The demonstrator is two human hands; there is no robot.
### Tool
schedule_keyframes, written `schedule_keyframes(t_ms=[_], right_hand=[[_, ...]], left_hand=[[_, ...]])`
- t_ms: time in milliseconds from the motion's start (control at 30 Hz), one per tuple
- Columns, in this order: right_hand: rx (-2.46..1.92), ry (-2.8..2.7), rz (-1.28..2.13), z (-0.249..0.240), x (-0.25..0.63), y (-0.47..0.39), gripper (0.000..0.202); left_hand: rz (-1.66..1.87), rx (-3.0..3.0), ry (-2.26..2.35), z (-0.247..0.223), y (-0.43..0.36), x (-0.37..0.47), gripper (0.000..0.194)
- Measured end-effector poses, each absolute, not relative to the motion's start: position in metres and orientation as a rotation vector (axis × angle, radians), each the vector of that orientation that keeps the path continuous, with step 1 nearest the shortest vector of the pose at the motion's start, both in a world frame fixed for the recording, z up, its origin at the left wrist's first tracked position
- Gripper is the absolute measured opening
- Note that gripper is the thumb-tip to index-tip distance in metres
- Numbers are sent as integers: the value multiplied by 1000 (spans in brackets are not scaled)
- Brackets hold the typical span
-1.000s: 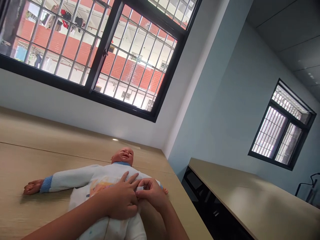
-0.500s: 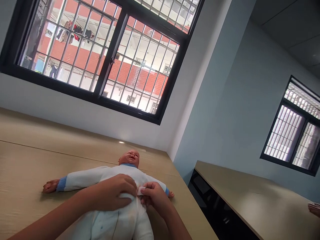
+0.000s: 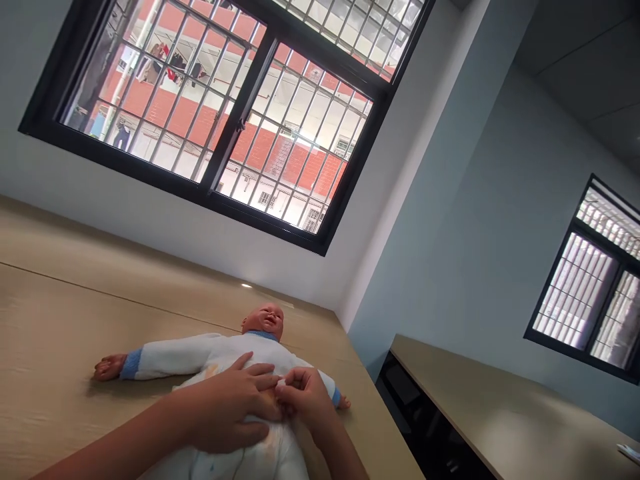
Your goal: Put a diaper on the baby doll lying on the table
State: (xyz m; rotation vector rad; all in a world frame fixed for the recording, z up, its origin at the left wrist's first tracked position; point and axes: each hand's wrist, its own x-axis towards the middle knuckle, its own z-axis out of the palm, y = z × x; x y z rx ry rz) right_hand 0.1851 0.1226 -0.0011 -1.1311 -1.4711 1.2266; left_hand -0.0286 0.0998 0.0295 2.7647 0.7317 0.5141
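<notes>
A baby doll (image 3: 265, 320) lies on its back on the tan table, in a white outfit (image 3: 175, 357) with a blue collar and blue cuffs. My left hand (image 3: 237, 407) rests on the doll's belly, its fingers spread apart. Just right of those fingertips, my right hand (image 3: 305, 397) pinches a small white tab (image 3: 281, 383) at the doll's waist. A bit of the doll's bare belly shows between my two hands. White fabric with faint orange and blue marks covers its lower body, partly behind my left forearm. What the tab is joined to is hidden.
The tan table (image 3: 60, 320) runs up to the wall under a barred window (image 3: 225, 120). Past a gap at the right stands a second table (image 3: 480, 393) with a dark front. A small light-coloured object (image 3: 629, 453) lies at its right edge.
My left hand's fingers have spread and shifted on the belly, baring some of it. My right hand still pinches the white tab, now closer to the left fingertips. The view has tilted slightly.
</notes>
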Motion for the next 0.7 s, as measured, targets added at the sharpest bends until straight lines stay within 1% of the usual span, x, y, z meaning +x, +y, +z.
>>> schedule_keyframes(t_ms=[100,200,367,533,633,700], right_hand=[[-1140,-1521,1169,-8,177,123,26],[-1047,-1568,1122,-8,173,118,16],[-1006,-1629,958,-4,171,111,19],[-1017,-1773,768,-16,168,116,9],[-1010,-1754,780,-23,170,119,9],[-980,-1649,896,-25,177,122,11]], left_hand=[[545,2761,731,25,102,-27,31],[566,2757,718,22,105,-27,27],[618,2694,684,20,108,-31,22],[679,2544,638,28,115,-40,26],[826,2447,732,36,127,-55,30],[944,2384,920,37,140,-70,26]])
